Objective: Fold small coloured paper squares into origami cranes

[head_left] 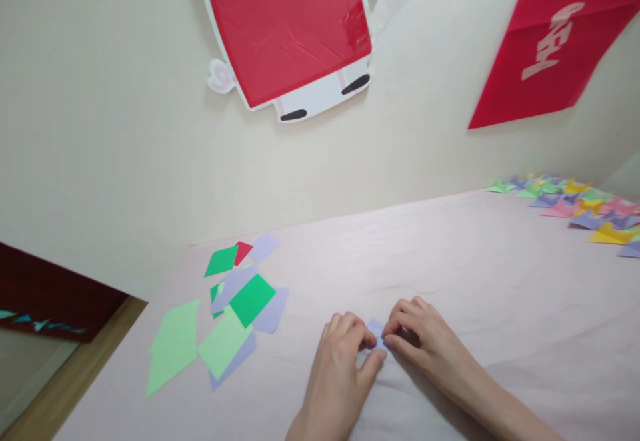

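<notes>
Near the front of the cloth-covered surface, a small lavender piece of paper (pixel 376 326) lies between my two hands. It looks folded, and the fingers cover much of it. My left hand (pixel 345 354) presses its left and near edge between thumb and index finger. From the other side, my right hand (pixel 423 334) pinches the paper's right edge with thumb and forefinger. The fingertips of both hands are almost touching over it.
Loose green, light green, lavender and red paper sheets (pixel 253 299) lie to the left. At the far right stand several rows of folded coloured paper pieces (pixel 575 201). Behind the pale pink cloth (pixel 350 254) rises a wall with red decorations (pixel 290 27).
</notes>
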Demonstrator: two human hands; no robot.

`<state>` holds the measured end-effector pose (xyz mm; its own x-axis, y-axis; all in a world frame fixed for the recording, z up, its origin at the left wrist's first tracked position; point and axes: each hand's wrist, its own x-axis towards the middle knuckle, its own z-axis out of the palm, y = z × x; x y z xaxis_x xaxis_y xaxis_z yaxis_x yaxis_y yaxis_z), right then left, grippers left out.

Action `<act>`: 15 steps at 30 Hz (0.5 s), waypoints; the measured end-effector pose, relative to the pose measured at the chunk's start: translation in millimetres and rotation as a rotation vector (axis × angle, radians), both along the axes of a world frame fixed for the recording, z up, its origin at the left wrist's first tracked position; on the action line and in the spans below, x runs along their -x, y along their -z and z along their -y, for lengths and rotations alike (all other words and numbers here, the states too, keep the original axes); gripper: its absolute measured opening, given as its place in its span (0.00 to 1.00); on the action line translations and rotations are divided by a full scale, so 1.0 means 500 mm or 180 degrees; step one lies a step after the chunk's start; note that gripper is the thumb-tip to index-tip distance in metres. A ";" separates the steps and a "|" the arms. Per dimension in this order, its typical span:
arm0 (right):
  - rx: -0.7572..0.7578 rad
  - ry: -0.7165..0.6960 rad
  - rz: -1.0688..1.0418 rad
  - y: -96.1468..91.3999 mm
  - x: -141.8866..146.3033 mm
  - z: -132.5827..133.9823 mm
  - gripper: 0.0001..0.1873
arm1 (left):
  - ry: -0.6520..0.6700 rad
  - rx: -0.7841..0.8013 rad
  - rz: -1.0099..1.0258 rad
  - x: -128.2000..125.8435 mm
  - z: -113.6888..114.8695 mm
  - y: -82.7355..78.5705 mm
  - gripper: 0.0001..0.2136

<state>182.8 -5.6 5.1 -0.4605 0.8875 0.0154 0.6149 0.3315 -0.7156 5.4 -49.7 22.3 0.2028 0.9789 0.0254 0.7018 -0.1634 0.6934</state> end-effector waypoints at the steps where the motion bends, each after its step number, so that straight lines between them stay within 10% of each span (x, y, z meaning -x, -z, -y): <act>1: -0.0011 0.0028 0.0017 0.000 0.001 0.000 0.08 | -0.0002 0.0040 -0.0018 0.000 -0.001 -0.002 0.05; 15: 0.0083 -0.0153 -0.0092 0.000 -0.016 -0.001 0.09 | 0.0076 0.0089 0.0020 0.006 -0.012 0.004 0.08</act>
<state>190.5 -5.1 5.2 -0.5022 0.8647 0.0065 0.5777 0.3411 -0.7416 2.5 -43.9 20.5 0.2261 0.9741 -0.0006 0.6935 -0.1605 0.7023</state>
